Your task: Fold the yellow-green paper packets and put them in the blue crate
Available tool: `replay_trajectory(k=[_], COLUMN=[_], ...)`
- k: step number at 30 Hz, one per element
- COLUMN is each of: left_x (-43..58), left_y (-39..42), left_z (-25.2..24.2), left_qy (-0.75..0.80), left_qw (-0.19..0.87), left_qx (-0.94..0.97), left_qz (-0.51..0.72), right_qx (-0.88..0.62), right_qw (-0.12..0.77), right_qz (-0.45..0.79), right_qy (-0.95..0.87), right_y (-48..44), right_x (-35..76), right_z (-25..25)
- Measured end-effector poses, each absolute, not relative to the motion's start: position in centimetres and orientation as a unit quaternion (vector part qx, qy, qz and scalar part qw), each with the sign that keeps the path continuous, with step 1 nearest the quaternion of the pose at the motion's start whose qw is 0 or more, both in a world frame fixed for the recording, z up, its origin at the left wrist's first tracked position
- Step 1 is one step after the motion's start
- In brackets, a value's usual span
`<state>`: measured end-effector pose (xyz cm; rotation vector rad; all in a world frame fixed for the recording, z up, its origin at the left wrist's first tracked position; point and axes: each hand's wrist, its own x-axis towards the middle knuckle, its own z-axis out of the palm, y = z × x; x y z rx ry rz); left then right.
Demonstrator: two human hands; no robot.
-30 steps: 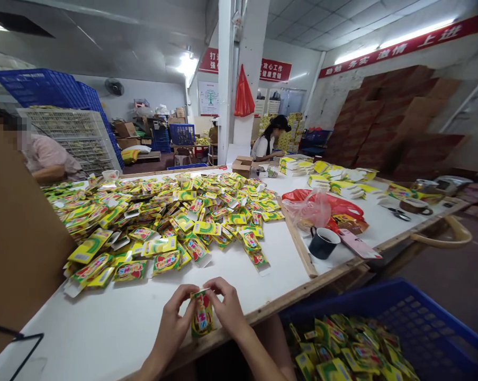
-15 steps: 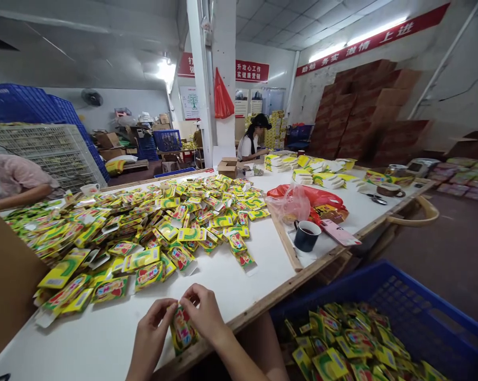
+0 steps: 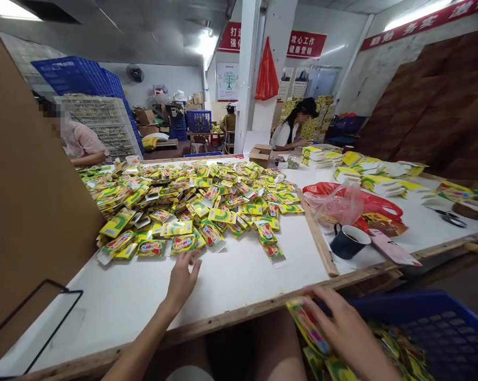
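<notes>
A big heap of small yellow-green packets covers the far half of the white table. My left hand stretches over the bare white surface, fingers spread, its tips just short of the nearest packets at the heap's front edge. My right hand is low at the right, past the table's wooden edge, fingers closed on one packet above the blue crate. That crate holds several more of the same packets.
A dark mug, a pink phone and a red plastic bag sit right of a wooden divider strip. A brown cardboard sheet stands at the left. Two other people sit at the table's far side and left.
Both hands held one packet at the table's front edge. Now my right hand has carried it down to the blue crate, and my left hand has let go and reached toward the heap.
</notes>
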<state>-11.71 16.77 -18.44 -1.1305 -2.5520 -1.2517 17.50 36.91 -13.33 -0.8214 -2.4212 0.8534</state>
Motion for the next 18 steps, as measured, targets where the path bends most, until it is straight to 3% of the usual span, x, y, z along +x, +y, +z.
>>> replay_trajectory(k=[3, 6, 14, 18], left_x=[-15.4, -18.4, -12.4, -8.1], left_y=[18.0, 18.0, 14.8, 13.9], left_z=[-18.6, -18.7, -16.6, -16.3], left_qy=[-0.869, -0.878, -0.756, -0.683], left_qw=[0.142, 0.135, 0.120, 0.058], left_qx=[-0.389, -0.414, -0.608, -0.692], left_qz=[-0.270, -0.199, -0.212, -0.228], right_qx=[-0.325, -0.310, -0.245, -0.146], right_qw=[0.224, 0.194, 0.181, 0.123], right_qz=[0.261, 0.342, 0.594, 0.750], right_qy=[-0.881, -0.866, -0.745, -0.633], right_y=[38.3, 36.5, 30.6, 29.3], right_x=[21.2, 20.4, 8.7, 3.7], right_z=[-14.1, -15.4, -17.3, -18.4])
